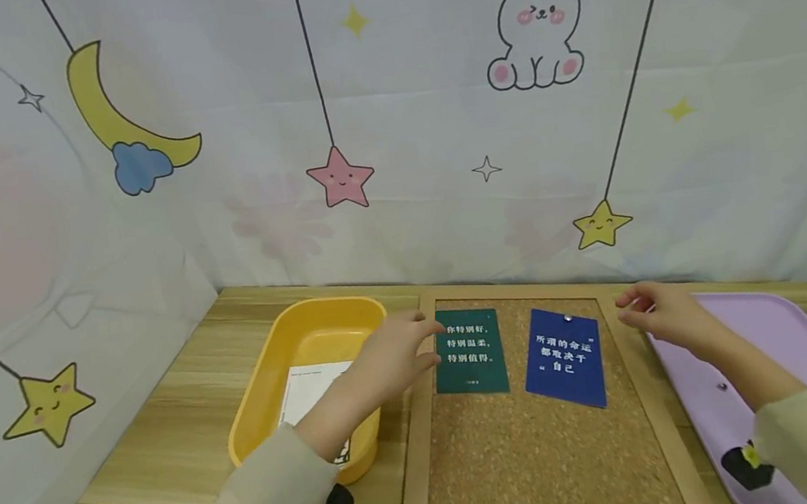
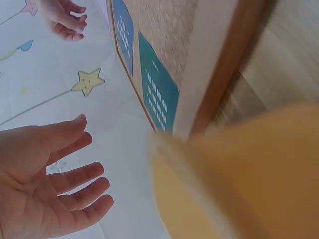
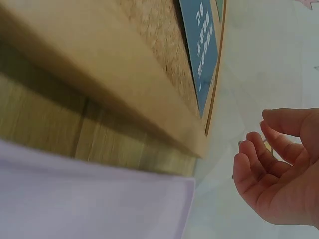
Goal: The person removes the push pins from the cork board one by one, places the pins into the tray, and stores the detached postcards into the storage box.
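Observation:
My left hand point(image 1: 390, 359) hovers between the yellow bin and the green card point(image 1: 470, 351), its fingers loosely spread and holding nothing. In the left wrist view the palm and relaxed fingers of that hand point(image 2: 50, 184) show. The green card, with white writing, lies on the upper left of a wood-framed cork board point(image 1: 543, 462). To its right is a tilted blue card point(image 1: 564, 360) with a shiny pushpin point(image 1: 568, 318) at its top edge. Over the board's right frame, my right hand point(image 1: 664, 316) hangs with loosely bent fingers; the right wrist view shows nothing in them.
The yellow bin point(image 1: 241, 406) stands left of the board with a white card point(image 1: 310, 385) inside, partly hidden by my left arm. At the right lies a lilac tray point(image 1: 783, 323) with a small pin point(image 1: 722, 387) in it. A printed curtain point(image 1: 432, 240) hangs behind the table.

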The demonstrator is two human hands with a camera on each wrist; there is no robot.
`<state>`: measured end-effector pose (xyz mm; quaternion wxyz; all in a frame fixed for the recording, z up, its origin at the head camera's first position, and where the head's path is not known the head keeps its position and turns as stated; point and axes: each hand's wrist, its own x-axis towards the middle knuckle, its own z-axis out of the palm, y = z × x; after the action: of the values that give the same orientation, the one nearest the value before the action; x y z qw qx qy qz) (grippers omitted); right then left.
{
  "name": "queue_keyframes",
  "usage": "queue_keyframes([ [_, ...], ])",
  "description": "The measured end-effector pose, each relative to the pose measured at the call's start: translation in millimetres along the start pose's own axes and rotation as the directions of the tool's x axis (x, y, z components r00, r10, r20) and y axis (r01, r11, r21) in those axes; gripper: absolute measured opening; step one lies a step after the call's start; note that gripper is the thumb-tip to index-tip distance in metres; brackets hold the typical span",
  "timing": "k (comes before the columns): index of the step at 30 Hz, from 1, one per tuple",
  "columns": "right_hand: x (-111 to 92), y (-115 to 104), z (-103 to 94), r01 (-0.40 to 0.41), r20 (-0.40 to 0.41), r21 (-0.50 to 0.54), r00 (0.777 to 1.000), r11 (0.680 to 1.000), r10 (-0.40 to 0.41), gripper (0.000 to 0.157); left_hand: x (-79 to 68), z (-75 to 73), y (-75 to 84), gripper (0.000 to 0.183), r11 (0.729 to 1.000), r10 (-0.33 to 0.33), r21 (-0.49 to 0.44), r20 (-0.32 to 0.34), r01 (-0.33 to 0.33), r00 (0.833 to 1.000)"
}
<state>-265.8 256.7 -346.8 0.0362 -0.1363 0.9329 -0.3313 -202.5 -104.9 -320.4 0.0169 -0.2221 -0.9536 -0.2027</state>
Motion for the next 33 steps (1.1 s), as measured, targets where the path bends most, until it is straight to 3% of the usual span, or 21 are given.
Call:
queue_keyframes([
  [7,6,-15,11.4,0.002,0.07,0.118,0.998,0.993,-0.011,0.028,-27.1,-15.7,-27.6,0.033,0.998,-0.022,0.058,-0.092,0.028,0.996],
  [15,12,-31,29.3,-0.052,0.12,0.244,0.993,0.968,0.023,0.037,-57.6,-29.6,-59.0,0.031,0.998,0.055,0.038,-0.194,-0.049,0.979],
  [22,20,-45,43.8,-0.117,0.17,0.381,0.984,0.917,0.054,0.043,-84.0,-48.4,-85.1,0.031,0.999,-0.022,-0.032,-0.251,0.015,0.968],
  [25,25,-50,49.6,-0.151,0.203,0.503,0.978,0.851,0.054,0.045,-98.6,-53.0,-98.9,0.032,0.997,-0.058,-0.063,-0.274,0.042,0.96],
  [30,32,-57,59.6,-0.248,0.286,0.68,0.956,0.691,0.061,0.05,-122.0,-54.8,-122.0,0.034,0.984,-0.173,-0.082,-0.274,0.156,0.946],
  [33,36,-62,67.4,-0.293,0.314,0.7,0.946,0.651,0.088,0.051,-131.0,-54.2,-133.1,0.035,0.975,-0.219,-0.088,-0.274,0.202,0.937],
])
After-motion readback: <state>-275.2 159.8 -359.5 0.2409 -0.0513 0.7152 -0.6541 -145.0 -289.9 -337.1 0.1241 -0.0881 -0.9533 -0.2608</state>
